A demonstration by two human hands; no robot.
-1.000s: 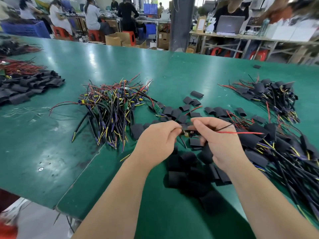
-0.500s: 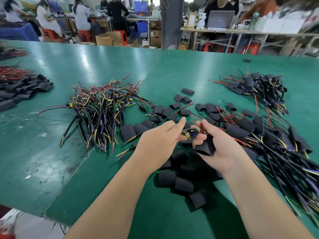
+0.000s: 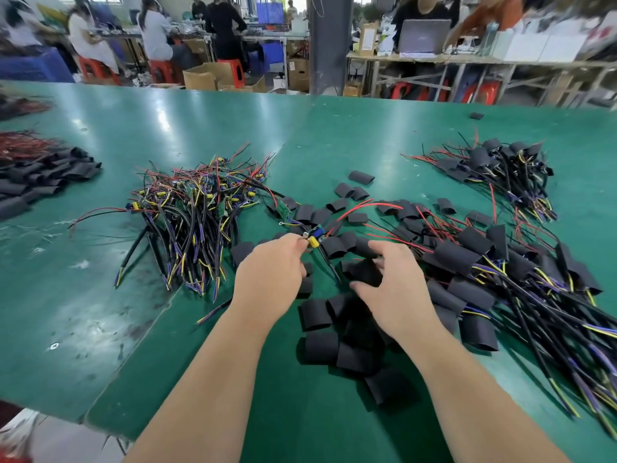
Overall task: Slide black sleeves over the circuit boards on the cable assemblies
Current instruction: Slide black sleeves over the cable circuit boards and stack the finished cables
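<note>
My left hand (image 3: 272, 274) pinches a small circuit board (image 3: 315, 236) with a yellow part and a blue part; its red and black wires trail off to the right. My right hand (image 3: 395, 290) holds a black sleeve (image 3: 365, 274) between thumb and curled fingers, just right of the board and apart from it. Loose black sleeves (image 3: 320, 347) lie scattered in front of both hands. A heap of bare cable assemblies (image 3: 193, 215) lies to the left. Cable assemblies with sleeves on them (image 3: 521, 282) are piled at the right.
The work sits on a green table (image 3: 100, 295) whose front edge runs low at the left. A second sleeved pile (image 3: 497, 168) lies at the far right, and more black sleeves (image 3: 43, 178) at the far left. People sit at benches behind the table.
My hands have drawn a little apart. The left hand has lifted the board up and forward, and the right hand with its sleeve has dropped down toward the loose pile.
</note>
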